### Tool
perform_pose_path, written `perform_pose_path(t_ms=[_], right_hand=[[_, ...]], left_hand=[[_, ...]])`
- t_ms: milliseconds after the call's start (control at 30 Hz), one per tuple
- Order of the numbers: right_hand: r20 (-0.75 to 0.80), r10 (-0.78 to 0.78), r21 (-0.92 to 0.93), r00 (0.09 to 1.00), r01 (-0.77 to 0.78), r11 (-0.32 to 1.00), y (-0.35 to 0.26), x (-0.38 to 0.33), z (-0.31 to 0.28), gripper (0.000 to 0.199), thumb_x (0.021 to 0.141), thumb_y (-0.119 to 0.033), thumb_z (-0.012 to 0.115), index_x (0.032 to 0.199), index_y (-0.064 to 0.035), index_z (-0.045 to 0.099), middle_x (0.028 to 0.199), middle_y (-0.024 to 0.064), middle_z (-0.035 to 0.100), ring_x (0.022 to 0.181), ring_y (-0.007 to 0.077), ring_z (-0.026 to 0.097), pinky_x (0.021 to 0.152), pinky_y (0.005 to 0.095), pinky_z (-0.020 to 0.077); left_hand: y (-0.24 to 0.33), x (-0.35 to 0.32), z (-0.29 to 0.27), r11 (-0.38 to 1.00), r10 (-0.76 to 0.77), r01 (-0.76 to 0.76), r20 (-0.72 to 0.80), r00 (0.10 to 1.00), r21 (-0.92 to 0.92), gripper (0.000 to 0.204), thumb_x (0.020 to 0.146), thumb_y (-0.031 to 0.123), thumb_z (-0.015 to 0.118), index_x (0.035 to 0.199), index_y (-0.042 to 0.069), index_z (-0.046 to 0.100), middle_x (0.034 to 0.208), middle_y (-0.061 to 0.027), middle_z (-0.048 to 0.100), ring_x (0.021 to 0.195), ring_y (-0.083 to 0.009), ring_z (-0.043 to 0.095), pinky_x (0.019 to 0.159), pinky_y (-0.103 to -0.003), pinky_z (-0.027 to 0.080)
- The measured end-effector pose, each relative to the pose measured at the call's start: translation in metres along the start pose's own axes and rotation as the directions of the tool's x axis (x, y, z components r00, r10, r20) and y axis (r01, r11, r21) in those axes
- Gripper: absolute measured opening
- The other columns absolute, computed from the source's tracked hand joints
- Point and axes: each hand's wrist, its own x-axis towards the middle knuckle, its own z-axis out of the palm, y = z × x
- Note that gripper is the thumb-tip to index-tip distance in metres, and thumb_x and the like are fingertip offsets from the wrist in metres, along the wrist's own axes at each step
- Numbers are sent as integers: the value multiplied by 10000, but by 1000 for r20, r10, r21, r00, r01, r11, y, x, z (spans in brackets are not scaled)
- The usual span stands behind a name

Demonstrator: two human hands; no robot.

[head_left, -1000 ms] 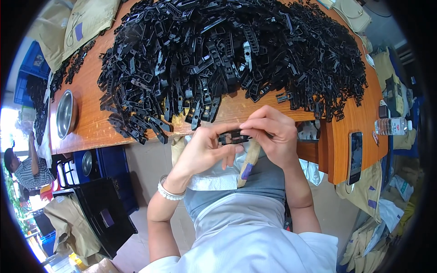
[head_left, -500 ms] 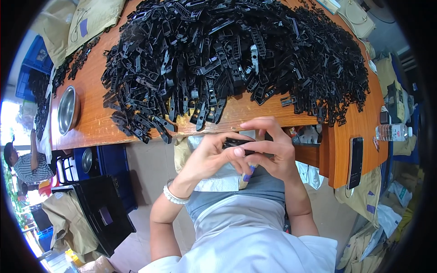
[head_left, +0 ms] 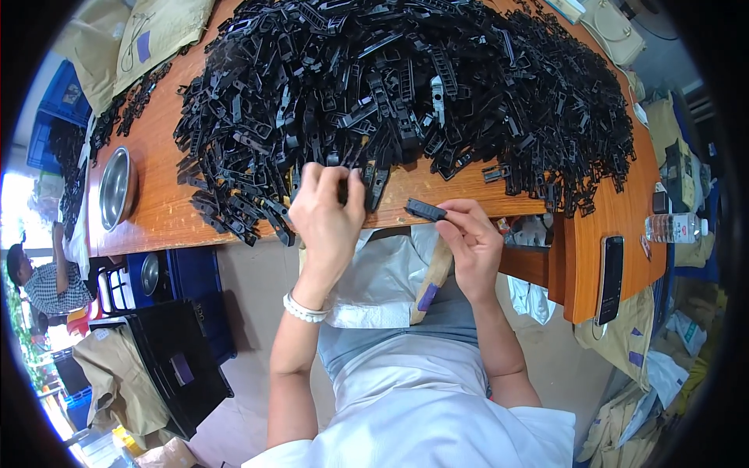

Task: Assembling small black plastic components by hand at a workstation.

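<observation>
A large heap of black plastic parts (head_left: 406,86), long and narrow with frame-like openings, covers much of the wooden table (head_left: 164,210). At the heap's near edge, my left hand (head_left: 324,214) has its fingers curled down, thumb and fingertips around a dark part that is mostly hidden. To its right, my right hand (head_left: 473,246) pinches one black plastic part (head_left: 425,209) between thumb and fingers. This ribbed piece sticks out leftward over the table's front edge. Below, a pale bag (head_left: 382,285) with a brown edge lies open above my lap.
A metal bowl (head_left: 117,189) stands at the table's left. On the right are a phone (head_left: 610,281) and a clear bottle (head_left: 672,228). A black crate (head_left: 175,366) stands on the floor at left. Another person (head_left: 53,273) is at the far left.
My hands were together over the bag around a black part. Now they are apart: the left has moved up and left to the heap, while the right keeps a part near the table edge.
</observation>
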Motion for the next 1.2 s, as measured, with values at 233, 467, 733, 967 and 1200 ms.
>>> perform_pose_path(t_ms=[233, 467, 733, 967, 1200], right_hand=[[60, 57, 199, 997, -68, 978, -12, 9, 16, 101, 818, -25, 622, 871, 61, 625, 901, 67, 583, 686, 91, 555, 590, 185, 430], [74, 15, 53, 997, -19, 998, -17, 8, 19, 88, 797, -15, 643, 845, 58, 626, 806, 68, 585, 632, 102, 586, 532, 184, 426], [83, 47, 16, 995, -49, 999, -14, 4, 19, 139, 780, -52, 675, 852, 51, 615, 764, 45, 574, 634, 84, 565, 539, 189, 417], [153, 143, 261, 978, -179, 949, -23, -2, 20, 260, 824, -156, 646, 1003, 27, 598, 819, 51, 589, 641, 76, 555, 515, 182, 388], [114, 186, 240, 976, -208, 948, -7, 2, 5, 199, 863, -108, 584, 985, 49, 599, 784, 69, 608, 596, 71, 534, 511, 180, 395]], left_hand=[[11, -16, -33, 604, -363, 460, 289, 886, -651, 68, 842, 31, 582, 820, -34, 576, 820, -97, 598, 614, -107, 564, 523, -218, 452], [20, -16, -40, 260, -331, 736, 658, 676, -625, 298, 898, 193, 552, 751, -62, 604, 634, -83, 606, 521, -115, 572, 482, -216, 449], [28, -25, -31, 316, -284, 789, 741, 608, -527, 153, 788, 160, 701, 827, 32, 627, 596, 50, 523, 495, -13, 413, 448, -176, 315], [25, -21, -32, 376, -77, 697, 729, 680, -611, 146, 813, 171, 665, 827, 33, 621, 643, 37, 526, 534, -22, 438, 464, -168, 317], [-6, 70, 10, 973, 123, -81, 185, 975, -218, 205, 804, 116, 601, 943, -35, 600, 901, -148, 576, 755, -296, 583, 683, -351, 461]])
